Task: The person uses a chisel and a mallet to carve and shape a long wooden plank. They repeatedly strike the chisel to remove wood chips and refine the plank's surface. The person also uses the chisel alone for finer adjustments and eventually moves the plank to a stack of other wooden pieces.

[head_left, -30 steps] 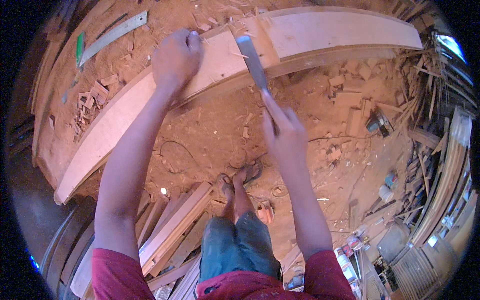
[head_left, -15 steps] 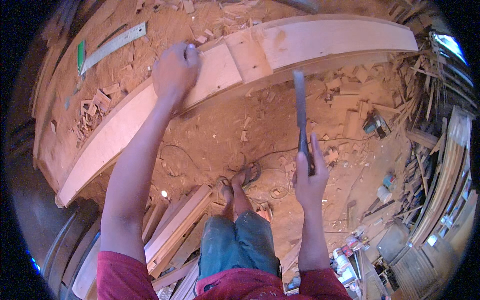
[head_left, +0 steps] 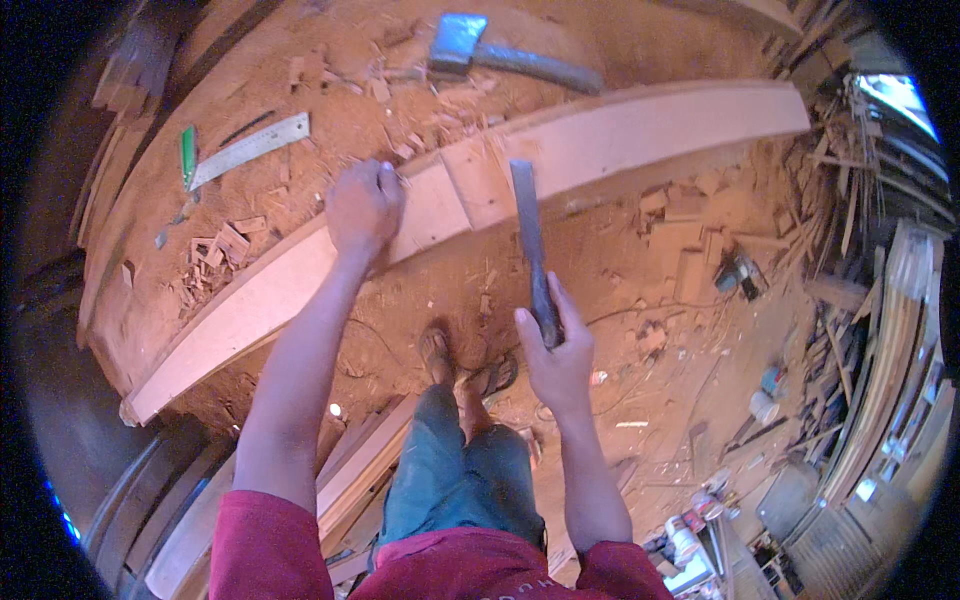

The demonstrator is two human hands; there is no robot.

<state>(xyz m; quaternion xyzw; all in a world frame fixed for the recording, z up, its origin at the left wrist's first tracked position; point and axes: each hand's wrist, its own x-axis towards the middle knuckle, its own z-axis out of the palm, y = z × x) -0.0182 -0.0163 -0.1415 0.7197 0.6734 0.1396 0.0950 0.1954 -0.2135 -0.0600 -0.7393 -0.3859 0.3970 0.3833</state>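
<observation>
A long curved wooden beam (head_left: 680,128), pale on its top face, bows across the work surface in front of me. Near its middle, a shallow step (head_left: 462,190) crosses the face. My left hand (head_left: 363,212) is closed on the beam just left of that step, fingers curled toward the far edge and partly hidden. In my right hand (head_left: 560,360) is a chisel (head_left: 528,205), gripped by its dark handle. Its flat grey blade points away from me, and its tip overlaps the beam right of the step; whether it touches cannot be told.
Beyond the beam lie an axe (head_left: 535,66), a try square (head_left: 250,150) with a green stock, and wood chips (head_left: 222,250). Stacked planks (head_left: 365,470) are beside my legs at left. Offcuts, a power tool (head_left: 740,275) and a cord are on the ground at right.
My right hand has brought the chisel leftward, toward the step. The view has shifted, showing the whole axe. One foot has stepped forward, while my left hand stays on the beam.
</observation>
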